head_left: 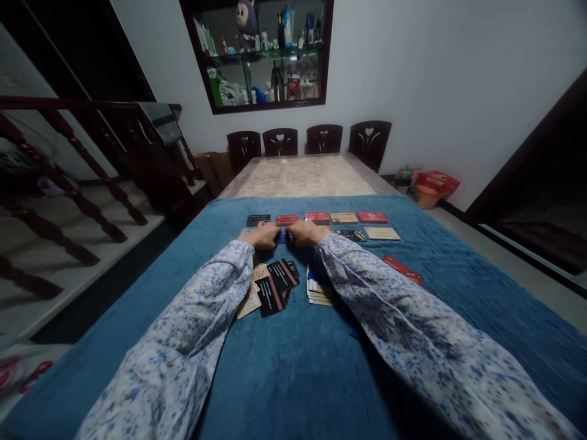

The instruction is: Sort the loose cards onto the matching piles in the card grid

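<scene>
Both arms reach forward over a blue cloth [293, 366] that covers the near part of a table. My left hand [263, 235] and my right hand [306, 232] meet at a blue card [282, 237] in the second row of cards, fingers curled onto it. A far row holds a black card [258, 219], red cards [287, 219] and a tan card [343, 217]. A loose heap of black and tan cards [273, 287] lies under my left forearm. A neat stack [316, 290] lies under the right one.
A single red card [402, 269] lies to the right on the cloth. Beyond the cloth is bare marble tabletop [300, 177], then several dark chairs [323, 138] against the wall. A wooden stair railing [92, 159] runs at left; a red basin [433, 186] sits on the floor at right.
</scene>
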Tool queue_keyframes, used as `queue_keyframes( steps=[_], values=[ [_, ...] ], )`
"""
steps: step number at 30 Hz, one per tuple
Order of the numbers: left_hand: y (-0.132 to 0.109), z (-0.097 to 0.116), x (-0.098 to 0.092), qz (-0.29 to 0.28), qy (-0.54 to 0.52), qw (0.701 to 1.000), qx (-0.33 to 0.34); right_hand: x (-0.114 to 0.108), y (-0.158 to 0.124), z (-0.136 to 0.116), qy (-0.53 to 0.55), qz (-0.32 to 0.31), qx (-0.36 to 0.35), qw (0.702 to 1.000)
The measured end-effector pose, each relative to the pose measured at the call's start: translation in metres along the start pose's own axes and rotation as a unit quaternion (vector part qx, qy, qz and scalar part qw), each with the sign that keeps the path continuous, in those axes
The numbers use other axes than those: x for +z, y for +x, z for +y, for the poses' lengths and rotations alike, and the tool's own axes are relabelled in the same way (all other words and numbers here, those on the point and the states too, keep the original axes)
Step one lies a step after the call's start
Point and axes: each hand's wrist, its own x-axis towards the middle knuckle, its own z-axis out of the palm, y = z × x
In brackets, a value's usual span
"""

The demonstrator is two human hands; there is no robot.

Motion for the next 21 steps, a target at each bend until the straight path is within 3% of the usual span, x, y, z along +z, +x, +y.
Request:
queue_keyframes(
  steps=[10,21],
  values=[
    [-0.009,0.003,0.005,0.024,-0.004,1.000,0.005,0.001,-0.004,-0.003,-0.008,0.003,0.003,1.000],
    [-0.038,0.009,0.014,0.069,-0.024,0.997,0.010,0.000,-0.011,-0.006,-0.020,0.009,0.000,1.000]
  ],
)
